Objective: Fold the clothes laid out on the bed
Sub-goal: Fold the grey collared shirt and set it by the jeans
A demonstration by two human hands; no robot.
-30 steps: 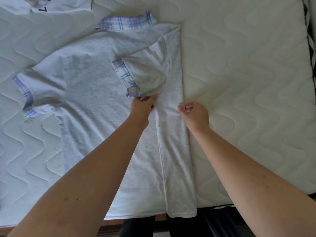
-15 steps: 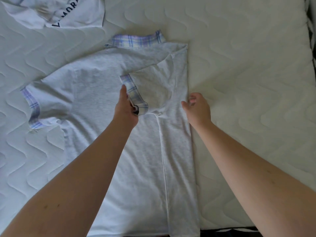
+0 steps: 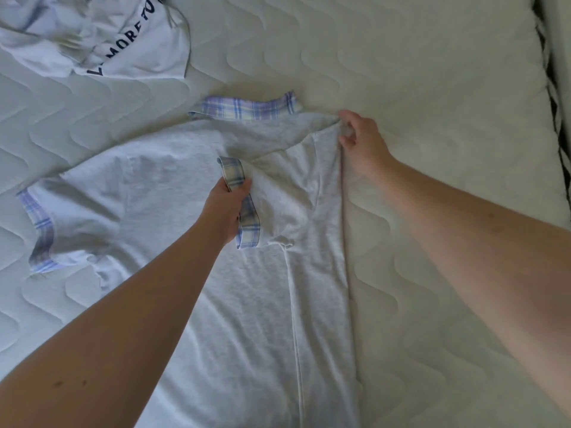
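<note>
A light grey T-shirt (image 3: 160, 193) with a plaid collar and plaid sleeve cuffs lies flat on the bed. Its right side is folded inward, with the right sleeve lying across the chest. My left hand (image 3: 227, 208) grips the plaid cuff of that folded sleeve. My right hand (image 3: 360, 140) pinches the shirt's folded shoulder corner at the upper right edge of the fold. The left sleeve (image 3: 40, 223) lies spread out at the far left.
A white garment with dark lettering (image 3: 123, 41) lies crumpled at the top left of the quilted white mattress (image 3: 448, 118). The mattress's right edge, with a dark striped border (image 3: 553, 103), runs along the far right.
My left hand moved up from below the folded sleeve and took hold of its plaid cuff. My right hand slid up the folded edge to the shoulder corner. The view shifted up the bed.
</note>
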